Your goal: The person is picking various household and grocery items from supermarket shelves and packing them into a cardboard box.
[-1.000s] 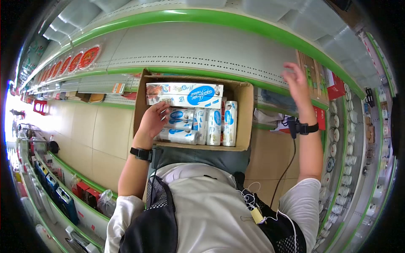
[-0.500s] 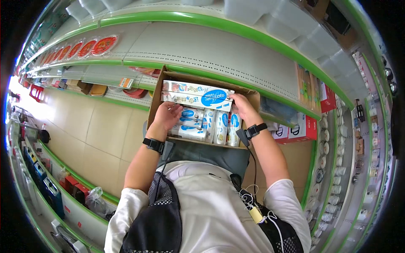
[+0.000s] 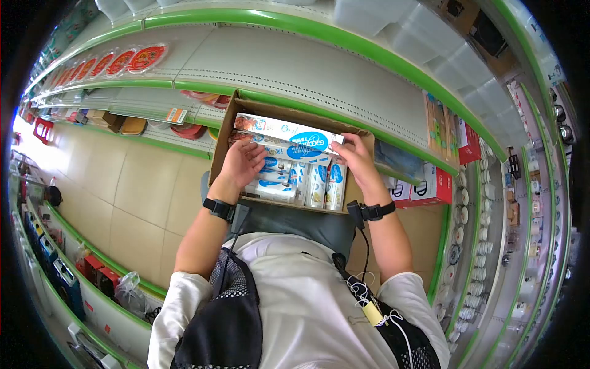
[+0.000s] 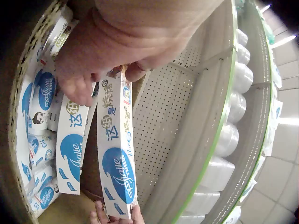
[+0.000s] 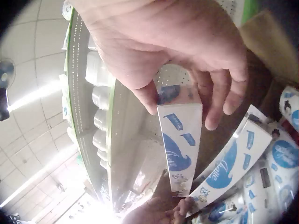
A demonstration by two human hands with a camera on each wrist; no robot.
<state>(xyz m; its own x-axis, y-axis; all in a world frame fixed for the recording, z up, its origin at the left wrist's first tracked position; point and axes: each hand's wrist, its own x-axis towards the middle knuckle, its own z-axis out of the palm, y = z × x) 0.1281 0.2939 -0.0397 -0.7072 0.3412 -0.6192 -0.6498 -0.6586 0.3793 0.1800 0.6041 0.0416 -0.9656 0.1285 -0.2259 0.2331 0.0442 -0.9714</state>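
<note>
A long white box with a blue oval is raised at a slant over the carton. The right hand pinches its right end between thumb and fingers, also plain in the right wrist view. At the other end, the left hand has its fingers loosely bent by the box; in the left wrist view its thumb is near the box's end, and whether it grips is unclear. A second similar long box lies below in the carton, beside several wrapped rolls.
Behind the carton runs a grey shelf with a green edge. Red-labelled round packs stand on it at the left, wooden items at the right. Clear plastic containers sit above. Red boxes stand low at the right.
The right hand has come from the shelf side to the box's right end. The top long box has lifted and tilted away from the one below. The left hand has stayed near its left end.
</note>
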